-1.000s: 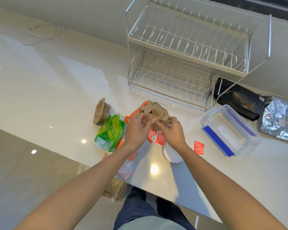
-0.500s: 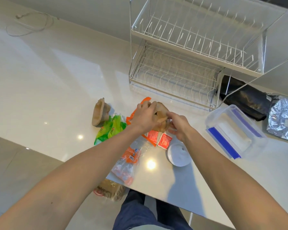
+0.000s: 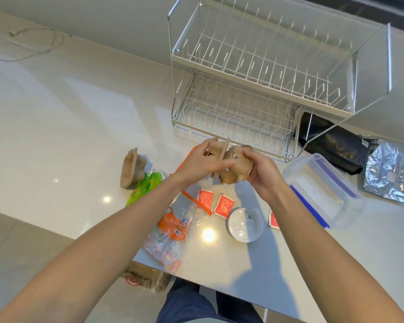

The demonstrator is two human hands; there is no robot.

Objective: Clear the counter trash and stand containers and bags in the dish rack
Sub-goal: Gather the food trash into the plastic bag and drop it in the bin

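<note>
Nearest you, a brown paper bag sits on the floor below the edge of the glossy white counter. On the counter lie a crumpled clear-and-orange plastic wrapper, a round white plastic lid and red sauce packets. Above these, your left hand and right hand both grip a crumpled brown pulp cup carrier, lifted off the counter. To its left lie a green plastic bag and a second brown pulp piece. On your right sits a clear lidded container with blue clips, with a black pouch and a silver foil bag beyond. Farthest stands the two-tier wire dish rack.
</note>
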